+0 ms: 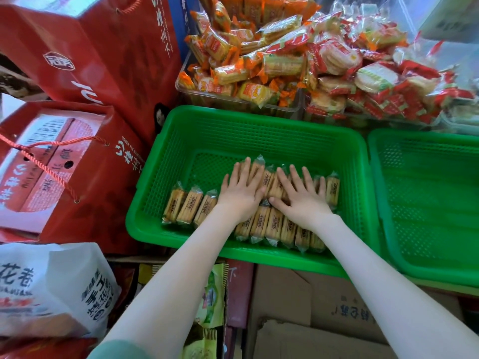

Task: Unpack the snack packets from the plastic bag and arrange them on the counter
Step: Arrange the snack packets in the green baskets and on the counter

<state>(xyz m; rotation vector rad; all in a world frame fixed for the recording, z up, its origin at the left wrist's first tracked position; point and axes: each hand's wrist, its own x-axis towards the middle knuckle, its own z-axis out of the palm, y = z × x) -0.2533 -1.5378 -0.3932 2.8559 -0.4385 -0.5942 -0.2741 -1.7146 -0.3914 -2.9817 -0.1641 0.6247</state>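
Packets [274,226] lie in green basket [233,112] beneath left grip [241,195] and right grip [304,203], both flat, fingers straight.

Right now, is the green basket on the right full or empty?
Empty, as far as it shows: the right basket has a bare mesh floor and walls. The biscuit packets lie in the left basket beside it.

The lower red gift box [85,182] carries a barcode, the characters 山楂树下 and a small English line beginning "UNDER THE". The upper red gift box [111,60] repeats 山楂树下 and has an oval logo. The white bag [64,268] shows 花卷. The print on the biscuit packets [274,226] is too small to read.
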